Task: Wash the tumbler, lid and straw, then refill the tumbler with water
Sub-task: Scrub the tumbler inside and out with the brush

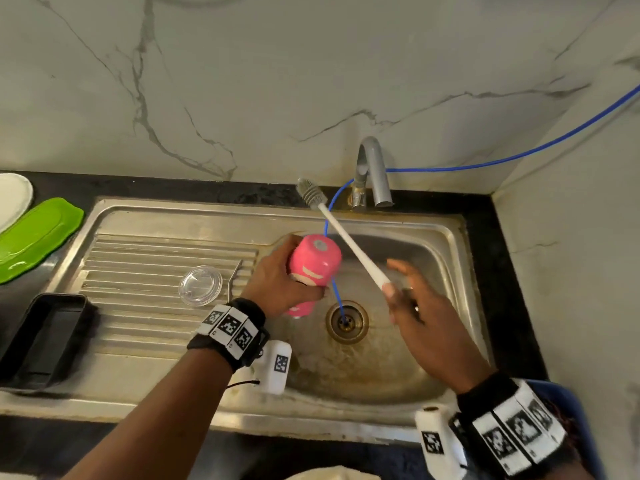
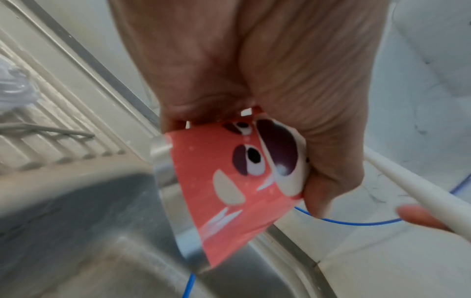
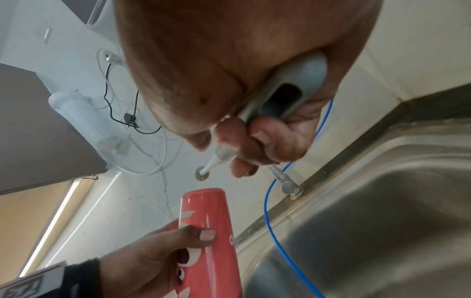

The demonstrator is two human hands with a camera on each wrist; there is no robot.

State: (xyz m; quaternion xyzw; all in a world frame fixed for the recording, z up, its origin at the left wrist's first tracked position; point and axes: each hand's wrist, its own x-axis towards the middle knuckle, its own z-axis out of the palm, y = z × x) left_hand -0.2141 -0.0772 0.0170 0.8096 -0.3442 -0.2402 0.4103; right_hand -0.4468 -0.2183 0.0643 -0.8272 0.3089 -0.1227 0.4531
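My left hand (image 1: 280, 282) grips a pink tumbler (image 1: 313, 265) with a cartoon face over the sink basin. It is tilted, base up and mouth down. The left wrist view shows its printed side (image 2: 229, 191) under my palm. My right hand (image 1: 412, 299) holds a long white bottle brush (image 1: 346, 244) by its handle end, bristle head up near the tap and outside the tumbler. In the right wrist view my fingers (image 3: 257, 139) curl round the grey handle (image 3: 288, 92). The clear lid (image 1: 200, 285) and the bent metal straw (image 1: 234, 277) lie on the drainboard.
A grey tap (image 1: 372, 174) stands behind the steel sink (image 1: 450, 237). A blue tube (image 1: 519, 155) runs from the right wall into the drain (image 1: 346, 322). A green tray (image 1: 38, 237), a black container (image 1: 45, 337) and a white plate (image 1: 14, 197) sit at the left.
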